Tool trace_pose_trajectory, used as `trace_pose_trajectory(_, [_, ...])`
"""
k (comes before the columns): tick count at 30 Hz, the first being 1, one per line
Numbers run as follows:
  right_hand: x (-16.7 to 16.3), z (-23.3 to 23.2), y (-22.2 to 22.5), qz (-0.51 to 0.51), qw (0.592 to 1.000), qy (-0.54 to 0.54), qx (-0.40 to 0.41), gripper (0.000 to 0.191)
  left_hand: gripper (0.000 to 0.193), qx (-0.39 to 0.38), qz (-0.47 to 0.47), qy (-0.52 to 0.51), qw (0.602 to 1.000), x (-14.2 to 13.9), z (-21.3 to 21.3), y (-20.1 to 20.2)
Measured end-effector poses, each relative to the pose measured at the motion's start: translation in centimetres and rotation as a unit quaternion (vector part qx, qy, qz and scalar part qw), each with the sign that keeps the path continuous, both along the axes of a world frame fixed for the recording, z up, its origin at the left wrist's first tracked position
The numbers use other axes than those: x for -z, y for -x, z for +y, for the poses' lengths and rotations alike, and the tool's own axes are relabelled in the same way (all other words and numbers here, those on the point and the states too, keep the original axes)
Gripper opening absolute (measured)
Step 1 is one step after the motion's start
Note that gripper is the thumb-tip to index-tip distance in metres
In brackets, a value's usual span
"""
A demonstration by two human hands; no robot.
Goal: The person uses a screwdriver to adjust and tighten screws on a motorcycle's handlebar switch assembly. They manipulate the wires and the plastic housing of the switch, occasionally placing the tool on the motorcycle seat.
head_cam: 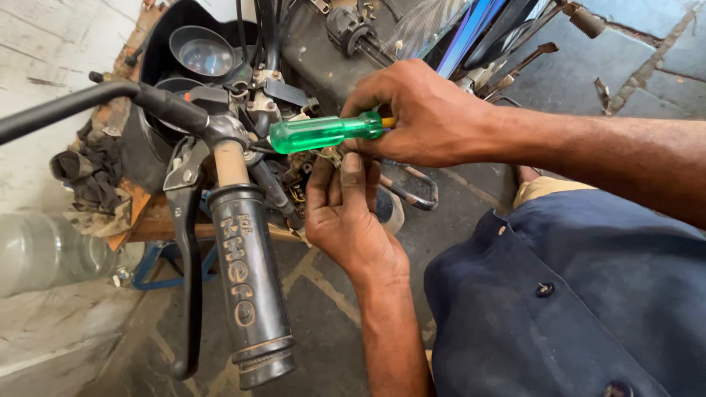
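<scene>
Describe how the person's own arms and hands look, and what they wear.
Both arms are bare to the frame edge, with no sleeves, gloves, watch or rings in view. The left hand and right hand look smudged with grime. A dark blue buttoned garment shows below.

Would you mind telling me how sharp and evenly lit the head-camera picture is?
In the head view, daylight falls evenly; the green screwdriver handle, right hand and left hand are sharp. The handlebar grip is stretched by the wide lens. The speedometer glass shows pale glare, and the clear plastic bottle looks soft.
</scene>
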State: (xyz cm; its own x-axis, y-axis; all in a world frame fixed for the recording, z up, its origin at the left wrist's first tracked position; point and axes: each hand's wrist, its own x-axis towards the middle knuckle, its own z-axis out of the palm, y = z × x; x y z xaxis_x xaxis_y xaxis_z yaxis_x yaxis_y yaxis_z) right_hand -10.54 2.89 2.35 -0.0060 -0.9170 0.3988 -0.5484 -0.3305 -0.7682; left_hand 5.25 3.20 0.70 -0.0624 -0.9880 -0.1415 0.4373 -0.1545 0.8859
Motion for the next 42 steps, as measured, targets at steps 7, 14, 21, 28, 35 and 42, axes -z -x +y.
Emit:
trace_pose_trajectory(7, [-0.7, 0.9, -4.0, 0.012, 0.996, -0.087, 0.018, 0.021, 0.039, -0.003, -0.074, 0.074, 0.995, 1.4, 1.1, -3.5])
trace_pose_trajectory(14, [1.6, 0.7, -4.1, -0.020, 0.981, -0.185, 0.047, 0.024, 0.037, 0.009, -0.320, 0.163, 0.933, 2.8, 1.7, -5.2])
trace_pose_trajectory(21, [-1.8, 1.4, -4.3, -0.049, 0.987, -0.129, 0.077, 0.023, 0.038, 0.027, -0.238, 0.137, 0.961, 1.6, -0.7, -4.3])
trace_pose_trajectory(28, [-0.2, 1.5, -3.5, 0.012, 0.989, -0.146, 0.019, 0.023, 0.038, 0.015, -0.191, 0.106, 0.976, 3.0, -0.8, -4.8])
trace_pose_trajectory(35, [-0.6, 2.1, -2.9, 0.056, 0.996, -0.027, -0.069, 0.027, 0.038, 0.011, -0.166, 0.091, 0.982, 2.5, -1.3, -4.0])
trace_pose_trajectory(42, [-1.0, 2.2, -2.6, 0.007, 0.998, 0.003, -0.068, 0.029, 0.039, 0.012, -0.146, 0.083, 0.986, 2.8, -1.9, -3.7])
